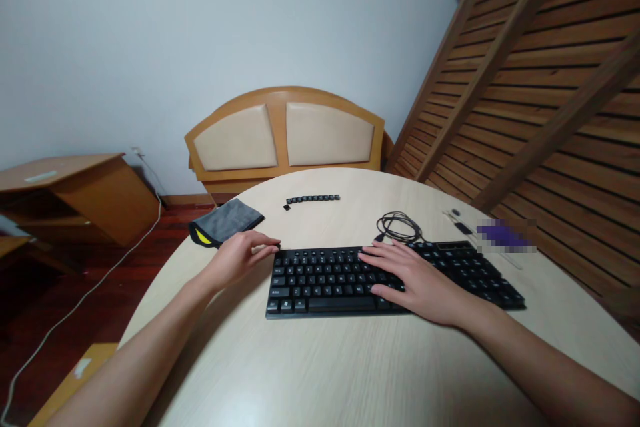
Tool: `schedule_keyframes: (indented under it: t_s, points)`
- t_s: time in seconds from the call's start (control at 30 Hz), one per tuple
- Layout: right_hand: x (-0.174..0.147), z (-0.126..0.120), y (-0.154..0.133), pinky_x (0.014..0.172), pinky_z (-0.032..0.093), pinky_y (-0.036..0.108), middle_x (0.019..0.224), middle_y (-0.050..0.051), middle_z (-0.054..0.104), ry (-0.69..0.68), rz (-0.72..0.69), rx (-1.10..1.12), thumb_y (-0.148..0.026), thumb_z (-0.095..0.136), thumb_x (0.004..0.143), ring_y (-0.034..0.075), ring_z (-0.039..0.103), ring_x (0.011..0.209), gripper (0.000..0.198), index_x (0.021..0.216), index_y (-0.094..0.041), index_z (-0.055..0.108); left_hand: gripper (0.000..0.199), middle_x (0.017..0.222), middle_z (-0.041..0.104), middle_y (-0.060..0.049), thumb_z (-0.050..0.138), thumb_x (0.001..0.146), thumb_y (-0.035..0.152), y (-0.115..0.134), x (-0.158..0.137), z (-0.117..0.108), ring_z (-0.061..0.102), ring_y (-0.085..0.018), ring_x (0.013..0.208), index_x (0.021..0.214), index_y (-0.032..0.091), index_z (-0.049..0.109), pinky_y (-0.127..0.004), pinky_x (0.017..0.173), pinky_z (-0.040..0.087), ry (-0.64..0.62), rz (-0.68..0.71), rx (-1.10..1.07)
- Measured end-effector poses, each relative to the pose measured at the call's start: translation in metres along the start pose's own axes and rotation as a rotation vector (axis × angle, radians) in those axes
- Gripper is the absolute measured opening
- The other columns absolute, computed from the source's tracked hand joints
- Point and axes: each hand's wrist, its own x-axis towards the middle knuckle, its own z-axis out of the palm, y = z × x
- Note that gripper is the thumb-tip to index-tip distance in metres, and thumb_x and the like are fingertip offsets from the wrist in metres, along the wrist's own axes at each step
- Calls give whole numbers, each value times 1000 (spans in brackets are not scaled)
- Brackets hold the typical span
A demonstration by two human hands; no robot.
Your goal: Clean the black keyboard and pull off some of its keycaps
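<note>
A black keyboard (330, 280) lies on the round table. At its top left corner, the thumb and forefinger of my left hand (243, 253) are pinched together. A small dark piece shows at those fingertips, too small to make out, and the corner of the keyboard is right beside it. My right hand (415, 277) rests flat across the right half of the keys, fingers outstretched, hiding part of them. Behind the keyboard, several small black keycaps (313, 199) stand in a row, with a single black keycap (287, 207) just in front of its left end.
A grey cloth pouch (225, 220) with a yellow inside lies left on the pale table (320, 360). A coiled black cable (400, 225) sits behind the keyboard. To the right are a blurred purple object (505, 235) and thin tools. A padded headboard (285, 137) stands beyond.
</note>
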Motion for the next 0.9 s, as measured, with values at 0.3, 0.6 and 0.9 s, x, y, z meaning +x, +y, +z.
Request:
schedule_keyframes:
  t_s: [0.3, 0.6, 0.9]
  points:
    - [1, 0, 1, 122, 22, 60, 152, 4, 51, -2, -1, -13, -58, 55, 95, 31, 41, 143, 57, 146, -33, 53, 39, 116, 76, -6, 51, 99, 50, -7, 1, 6, 71, -26, 104, 102, 23, 78, -33, 87, 54, -38, 23, -41]
    - [1, 0, 0, 121, 22, 61, 152, 5, 51, -9, -7, -12, -58, 54, 96, 31, 41, 143, 57, 147, -33, 52, 39, 113, 76, -7, 49, 100, 49, -4, 1, 6, 71, -25, 100, 103, 23, 78, -31, 83, 55, -42, 49, 4]
    - [1, 0, 1, 121, 22, 61, 152, 4, 51, -3, -11, -9, -58, 55, 95, 32, 40, 144, 57, 146, -34, 52, 35, 113, 74, -6, 45, 102, 38, 3, -2, 4, 70, -22, 97, 117, 26, 75, -30, 80, 54, -75, 117, 147]
